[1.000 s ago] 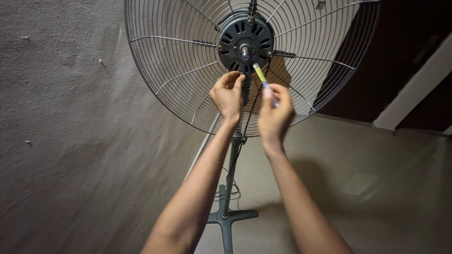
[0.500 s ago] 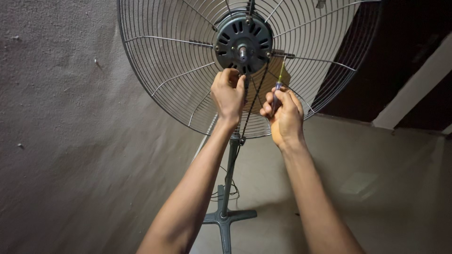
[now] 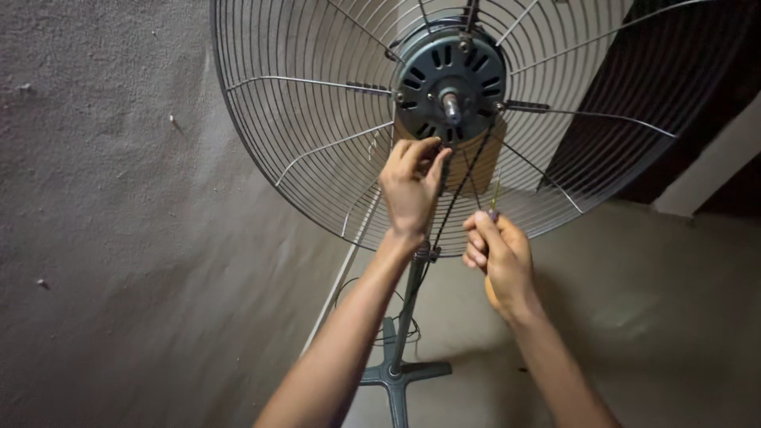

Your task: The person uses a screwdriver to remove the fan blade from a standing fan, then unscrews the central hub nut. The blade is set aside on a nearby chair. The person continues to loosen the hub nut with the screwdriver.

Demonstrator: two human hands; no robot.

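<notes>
The right hand (image 3: 501, 257) has dropped down and away from the motor (image 3: 450, 79) since a moment ago, and it took the screwdriver (image 3: 495, 198) with it. The left hand (image 3: 412, 186) has stayed up by the motor.

Going left to right: first comes the rough grey wall (image 3: 103, 238). Next is the big round wire guard (image 3: 317, 143) of the fan, with no blades on it. The motor sits in the middle of it, and its little shaft (image 3: 452, 107) sticks out. The left hand is at about 7 o'clock from the motor. Its fingers are pinched shut on something small at the motor's lower edge; I cannot tell what. The right hand is lower, at about 5 o'clock. It is closed around the screwdriver, whose thin tip points up. The pole (image 3: 408, 317) and foot of the fan stand below, between the arms.

It looks like the motor is being worked on at its lower edge. I think the tip needs to go back up to where the left fingers are, slowly and straight.
</notes>
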